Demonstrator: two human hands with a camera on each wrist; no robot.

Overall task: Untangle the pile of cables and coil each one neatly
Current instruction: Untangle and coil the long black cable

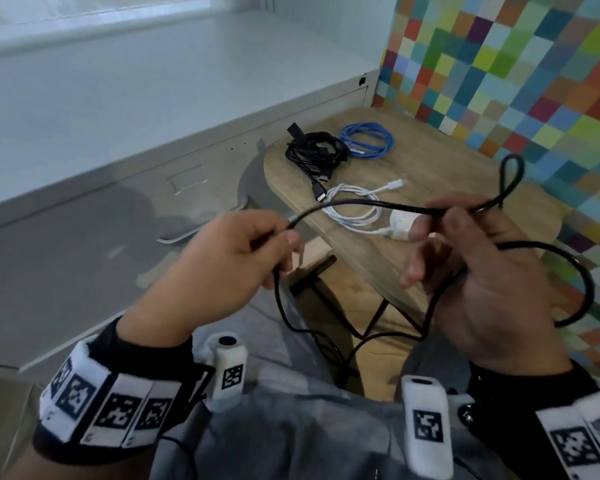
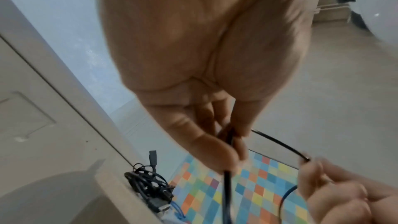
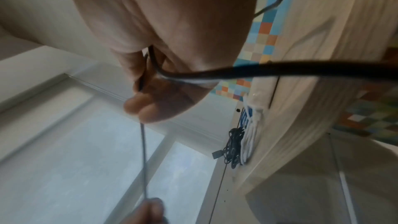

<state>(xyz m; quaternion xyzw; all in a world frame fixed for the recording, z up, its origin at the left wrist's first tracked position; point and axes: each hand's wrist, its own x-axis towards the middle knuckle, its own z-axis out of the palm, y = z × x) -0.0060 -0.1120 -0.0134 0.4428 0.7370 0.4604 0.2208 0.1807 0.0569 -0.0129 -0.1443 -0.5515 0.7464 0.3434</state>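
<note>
From the head view: left hand (image 1: 222,258) and right hand (image 1: 471,271) each pinching the black cable (image 1: 354,203), stretched above the bench (image 1: 447,174); coiled black bundle (image 1: 314,152), blue coil (image 1: 368,138), white coil (image 1: 355,206) behind. At left wrist: fingers (image 2: 215,142) clamped on cable. At right wrist: likewise gripping.

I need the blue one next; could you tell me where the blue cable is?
In the head view, the blue cable lies coiled at the wooden table's far end, right of the black cable bundle.
</note>
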